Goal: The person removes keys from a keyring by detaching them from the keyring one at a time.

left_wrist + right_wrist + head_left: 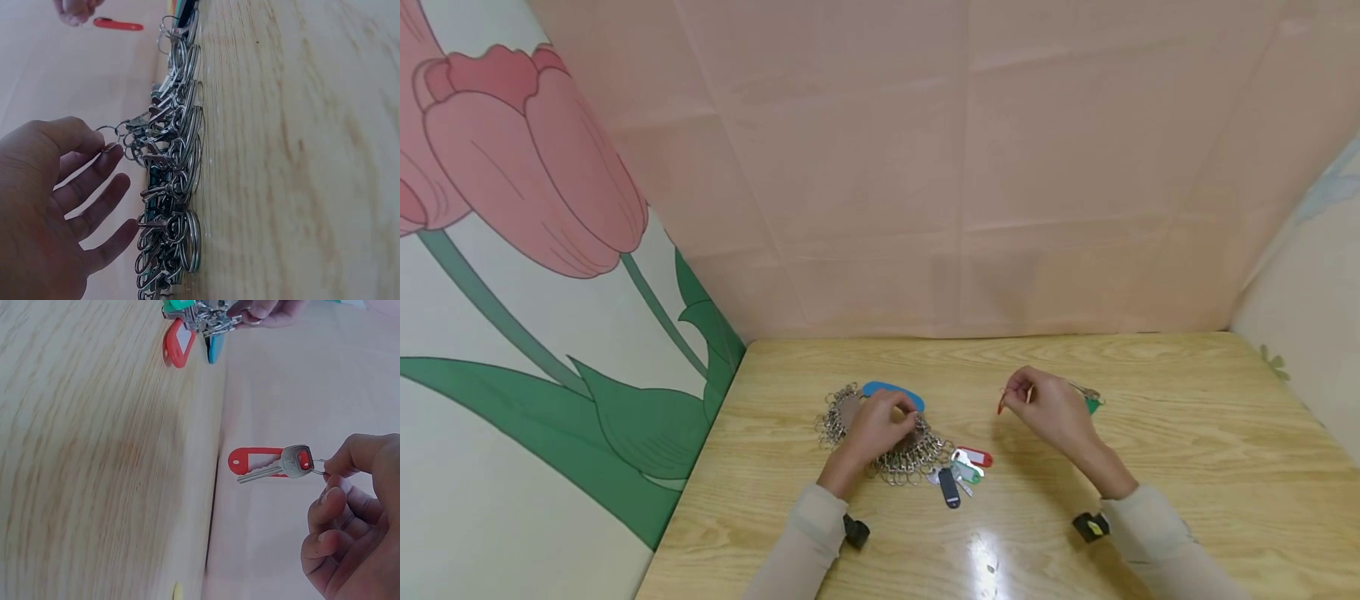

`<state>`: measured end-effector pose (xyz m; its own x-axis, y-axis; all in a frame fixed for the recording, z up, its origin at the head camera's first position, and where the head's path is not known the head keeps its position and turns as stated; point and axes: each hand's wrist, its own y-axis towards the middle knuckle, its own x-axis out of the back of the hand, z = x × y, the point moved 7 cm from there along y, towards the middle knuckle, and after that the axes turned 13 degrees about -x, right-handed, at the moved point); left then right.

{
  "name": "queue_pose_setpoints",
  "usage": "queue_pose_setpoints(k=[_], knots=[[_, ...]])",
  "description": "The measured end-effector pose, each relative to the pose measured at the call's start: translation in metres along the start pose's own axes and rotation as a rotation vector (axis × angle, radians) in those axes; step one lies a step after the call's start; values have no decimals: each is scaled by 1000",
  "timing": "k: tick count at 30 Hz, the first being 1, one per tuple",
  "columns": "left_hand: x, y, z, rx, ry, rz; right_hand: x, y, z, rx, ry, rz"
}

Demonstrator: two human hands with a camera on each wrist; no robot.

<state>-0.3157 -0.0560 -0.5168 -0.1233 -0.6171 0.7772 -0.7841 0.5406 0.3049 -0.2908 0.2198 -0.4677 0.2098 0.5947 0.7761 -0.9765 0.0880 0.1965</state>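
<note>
Between the thumb and fingertips of my right hand [1054, 410] is a small split ring [319, 467]. A silver key [296, 462] and a red key tag [239, 460] hang from it, above the table. My left hand [872, 429] is over a large bunch of metal clips and rings [908, 467] at the left. In the left wrist view, its thumb and forefinger pinch one ring [106, 128] of that bunch [181, 169]. A blue strip [895, 390] lies at the bunch's far side. At its right end are a red tag [977, 456], a green tag [970, 473] and a dark tag [950, 490] with keys.
A green tag [1092, 405] with keys [1086, 390] lies beyond my right hand, partly hidden by it. The wooden table [1210, 467] ends at a draped pinkish backdrop [970, 208]. A flower-painted wall [535, 333] stands on the left.
</note>
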Motion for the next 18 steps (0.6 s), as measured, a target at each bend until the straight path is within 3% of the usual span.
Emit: queue_pose_setpoints(k=[6, 18], knots=[[-1, -1, 2, -5, 10, 5, 6, -1, -2, 33, -5, -35], [0, -4, 5, -13, -32, 10, 15, -1, -12, 8, 11, -54]])
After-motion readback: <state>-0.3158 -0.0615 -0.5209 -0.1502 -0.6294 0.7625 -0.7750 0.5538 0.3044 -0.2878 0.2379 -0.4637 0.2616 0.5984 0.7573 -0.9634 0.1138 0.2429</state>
